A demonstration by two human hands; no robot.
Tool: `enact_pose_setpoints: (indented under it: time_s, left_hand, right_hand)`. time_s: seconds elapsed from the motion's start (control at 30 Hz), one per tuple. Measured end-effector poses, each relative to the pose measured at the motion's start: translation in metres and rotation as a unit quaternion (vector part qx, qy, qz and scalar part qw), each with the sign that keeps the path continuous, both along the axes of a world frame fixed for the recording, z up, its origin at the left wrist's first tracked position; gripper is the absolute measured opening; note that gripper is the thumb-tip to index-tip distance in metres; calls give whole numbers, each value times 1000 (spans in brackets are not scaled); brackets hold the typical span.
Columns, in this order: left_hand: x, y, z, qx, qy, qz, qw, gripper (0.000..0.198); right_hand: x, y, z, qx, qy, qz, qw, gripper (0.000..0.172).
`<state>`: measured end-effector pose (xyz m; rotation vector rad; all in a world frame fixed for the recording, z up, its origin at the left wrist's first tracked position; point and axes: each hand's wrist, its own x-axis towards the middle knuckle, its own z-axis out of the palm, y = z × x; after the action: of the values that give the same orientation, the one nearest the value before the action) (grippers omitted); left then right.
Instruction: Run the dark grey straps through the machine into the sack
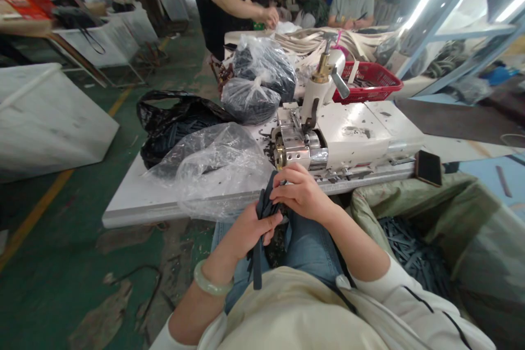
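Observation:
A bundle of dark grey strips [257,262] is gripped in my left hand [250,228], over my lap. The strips stick up past my thumb and hang down below my fist. At their upper end, my right hand [301,191] has its fingers bent and pressed against the strips; whether it pinches one or several I cannot tell. Just beyond my hands stands a white machine [307,145] with a metal roller head, mounted on the white table [139,197]. Left of the machine, a clear plastic bag [221,169] spreads over the table edge.
Black bag [176,126] and tied clear bags [258,87] of dark pieces lie on the table. Behind the machine is a red basket [369,82]. A phone [428,168] rests near a green sack [471,213] holding dark strips. Two people work across the table.

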<state>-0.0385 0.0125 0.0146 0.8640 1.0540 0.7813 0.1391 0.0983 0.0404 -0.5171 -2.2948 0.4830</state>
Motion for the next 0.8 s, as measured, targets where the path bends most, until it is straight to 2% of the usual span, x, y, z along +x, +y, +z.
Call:
enact_pose_setpoints:
  time_s: [0.1, 0.17, 0.2, 0.23, 0.3, 0.37, 0.4, 0.47, 0.63, 0.8]
  left_hand:
    - [0, 3, 0, -7, -15, 3, 1000, 36]
    - [-3, 5, 1, -3, -23, 28, 999, 35]
    - [-4, 6, 2, 3, -30, 48, 998, 35]
    - [-5, 7, 3, 12, -40, 71, 997, 34]
    - [-6, 9, 6, 33, -64, 114, 991, 35]
    - [-4, 10, 10, 48, -78, 143, 985, 37]
    - [-3, 11, 11, 54, -82, 154, 983, 36]
    - [0, 10, 14, 61, -87, 169, 980, 31]
    - [3, 9, 16, 60, -90, 202, 973, 28]
    - [3, 11, 15, 49, -92, 221, 970, 26]
  right_hand:
    - [16, -5, -4, -62, 58, -99, 991, 11]
    - [26, -11, -7, -174, 119, -173, 962, 5]
    - [29, -14, -9, -259, 161, -195, 932, 6]
    - [30, -18, -11, -353, 205, -202, 890, 10]
    - [28, -27, -16, -526, 276, -180, 784, 17]
    - [21, -35, -19, -630, 306, -146, 699, 21]
    - [17, -37, -20, -658, 307, -136, 674, 22]
    - [9, -41, -22, -683, 304, -125, 652, 22]
    - [2, -42, -27, -706, 285, -100, 641, 24]
    - [4, -41, -31, -769, 279, -17, 574, 28]
